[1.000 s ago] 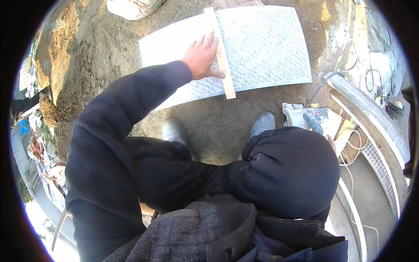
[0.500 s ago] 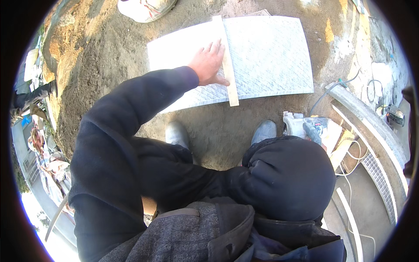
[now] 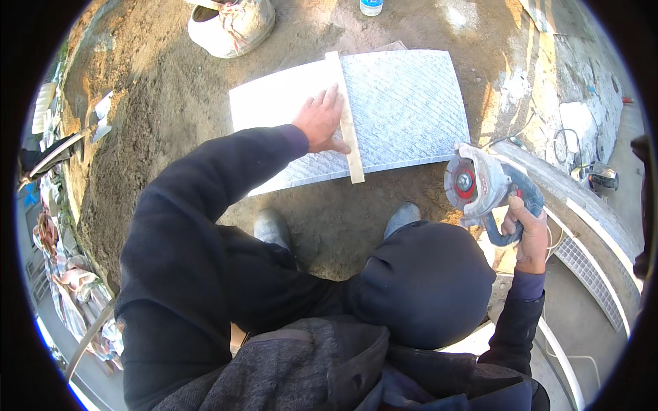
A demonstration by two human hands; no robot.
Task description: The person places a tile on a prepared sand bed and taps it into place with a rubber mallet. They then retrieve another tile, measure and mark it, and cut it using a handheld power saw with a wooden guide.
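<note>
Left hand (image 3: 321,123) flat, fingers spread, pressing wooden strip (image 3: 346,116) onto tile (image 3: 411,103), right hand (image 3: 528,229) raised, gripping angle grinder (image 3: 483,188)

The right hand (image 3: 526,233) is up in view now, at the right beside the hooded head, where a second ago no hand showed at all. It grips the handle of an angle grinder (image 3: 483,186), lifted clear of the ground, with its red-hubbed disc turned toward the camera. The view slides too: the large tile (image 3: 404,103) sits lower in the picture than before, and a worn shoe (image 3: 233,26) on the far side comes more fully into sight. A bottle (image 3: 371,7) now peeks in at the far edge.
</note>
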